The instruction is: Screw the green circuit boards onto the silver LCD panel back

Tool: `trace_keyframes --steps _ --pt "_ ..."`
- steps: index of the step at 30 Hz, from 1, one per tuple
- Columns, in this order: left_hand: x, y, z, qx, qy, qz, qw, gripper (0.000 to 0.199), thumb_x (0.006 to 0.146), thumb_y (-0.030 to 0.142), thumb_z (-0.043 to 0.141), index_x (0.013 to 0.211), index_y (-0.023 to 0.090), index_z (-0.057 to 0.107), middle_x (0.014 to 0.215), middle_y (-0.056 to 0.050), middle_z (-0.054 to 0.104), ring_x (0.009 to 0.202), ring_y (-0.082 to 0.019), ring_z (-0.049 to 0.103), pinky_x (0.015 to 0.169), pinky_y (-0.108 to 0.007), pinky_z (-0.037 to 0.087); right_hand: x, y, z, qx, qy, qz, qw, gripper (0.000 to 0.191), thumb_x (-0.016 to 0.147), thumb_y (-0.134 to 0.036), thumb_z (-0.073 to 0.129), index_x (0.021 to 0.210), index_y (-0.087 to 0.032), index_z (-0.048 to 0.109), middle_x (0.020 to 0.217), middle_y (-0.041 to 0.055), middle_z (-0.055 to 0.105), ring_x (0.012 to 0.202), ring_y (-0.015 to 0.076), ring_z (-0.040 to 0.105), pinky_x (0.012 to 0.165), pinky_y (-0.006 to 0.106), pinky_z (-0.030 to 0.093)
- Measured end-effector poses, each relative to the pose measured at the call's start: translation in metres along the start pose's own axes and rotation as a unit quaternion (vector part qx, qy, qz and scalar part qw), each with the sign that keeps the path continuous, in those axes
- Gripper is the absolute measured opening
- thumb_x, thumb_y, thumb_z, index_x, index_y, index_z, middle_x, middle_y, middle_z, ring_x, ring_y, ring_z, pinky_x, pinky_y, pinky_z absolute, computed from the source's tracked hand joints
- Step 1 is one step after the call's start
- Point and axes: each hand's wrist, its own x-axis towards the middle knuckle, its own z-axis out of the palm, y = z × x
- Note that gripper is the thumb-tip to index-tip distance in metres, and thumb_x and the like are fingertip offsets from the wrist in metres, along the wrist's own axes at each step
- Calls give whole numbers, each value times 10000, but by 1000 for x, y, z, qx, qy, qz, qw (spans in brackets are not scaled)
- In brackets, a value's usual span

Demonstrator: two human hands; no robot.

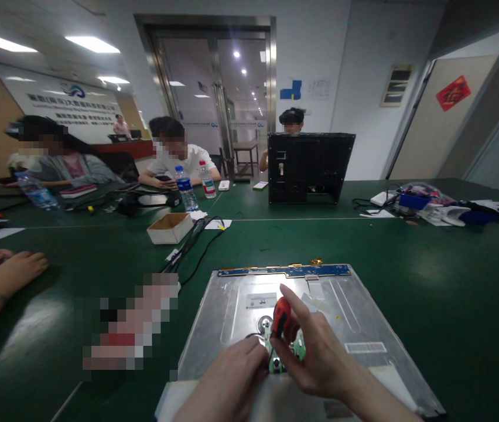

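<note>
A flat metal display panel (pixel 241 299) lies back side up on the table, with a thin blue circuit strip (pixel 284 271) along its far edge. In my right hand (pixel 320 354) is a red and black screwdriver (pixel 281 316), gripped by its handle and held nearly upright. Its lower end points down at a small green circuit board (pixel 298 344) on the panel, partly hidden by my hands. My left hand (pixel 236 372) rests beside that board, fingers curled in close to the screwdriver shaft. Whatever those fingers pinch is out of sight.
A small open box (pixel 169 228) and black cables (pixel 190 243) lie beyond the panel to the left. Further back stand water bottles (pixel 185 189) and a black monitor housing (pixel 311 169). Gloves (pixel 447 214) are piled at right. A neighbour's hands (pixel 10 272) rest at far left.
</note>
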Motion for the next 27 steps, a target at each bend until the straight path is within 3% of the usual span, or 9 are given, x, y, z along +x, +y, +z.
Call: trace_keyframes --steps 6,10,16,23,27 --pt "-3 2 -1 7 8 2 1000 339 887 34 472 1109 211 658 1156 -94 713 1042 -253 678 887 -340 536 1 0 -1 10 -4 0 1000 711 982 -228 499 1600 -296 155 895 13 708 585 160 642 532 281 520" --pt "-3 2 0 15 10 7 1000 353 854 20 473 1087 207 659 1153 -93 708 1030 -257 675 882 -354 538 2 -1 -3 26 -12 -3 1000 742 940 -179 498 1594 -281 161 936 30 715 616 169 656 549 287 527" --pt "-4 1 0 23 -3 -3 1000 326 886 45 468 1102 197 661 1139 -102 706 1016 -259 676 883 -356 542 2 -4 -4 34 -10 1 999 771 897 -132 500 1590 -239 181 857 21 695 623 177 655 561 289 534" --pt "-3 0 0 22 -4 -11 1000 349 900 26 463 1133 198 656 1167 -97 702 1057 -251 670 917 -342 529 1 -1 -1 15 -2 -12 1000 710 973 -208 495 1593 -248 152 893 26 695 591 154 631 535 275 525" --pt "-3 0 0 33 -8 -17 999 316 911 28 471 1105 191 659 1147 -102 702 1035 -254 673 898 -342 531 1 2 0 27 -3 -4 1000 661 976 -231 521 1561 -274 216 868 10 690 588 153 621 531 273 514"
